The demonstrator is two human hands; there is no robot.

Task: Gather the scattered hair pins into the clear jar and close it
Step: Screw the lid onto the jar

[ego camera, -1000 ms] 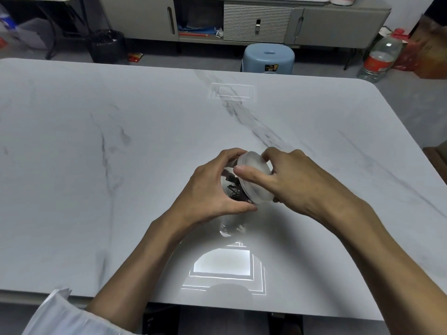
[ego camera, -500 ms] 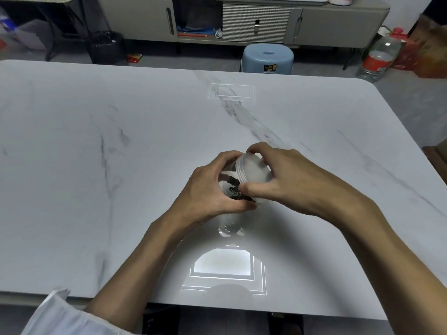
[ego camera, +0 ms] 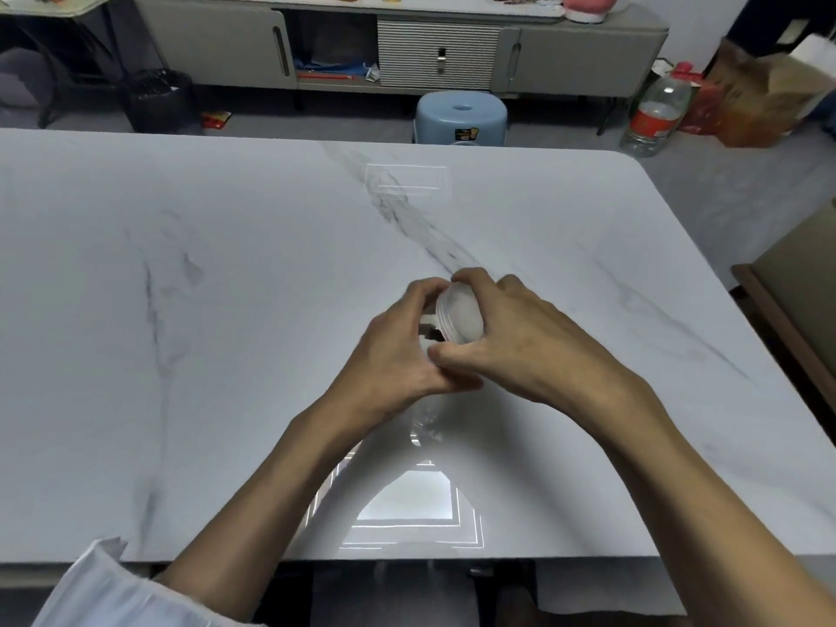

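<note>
At frame centre, the left hand [ego camera: 398, 355] grips the clear jar [ego camera: 426, 333]; the right hand [ego camera: 511, 337] clamps its lid [ego camera: 460, 318]. The marble table [ego camera: 226, 310] lies bare to every edge.

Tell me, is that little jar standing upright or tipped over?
Tipped. The clear jar is held off the table between both hands, its white lid facing sideways toward the right hand, not upward.

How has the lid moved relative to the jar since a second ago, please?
Yes. The lid, held by the right hand, has closed in toward the left hand and now sits against the jar mouth, hiding the pins.
</note>
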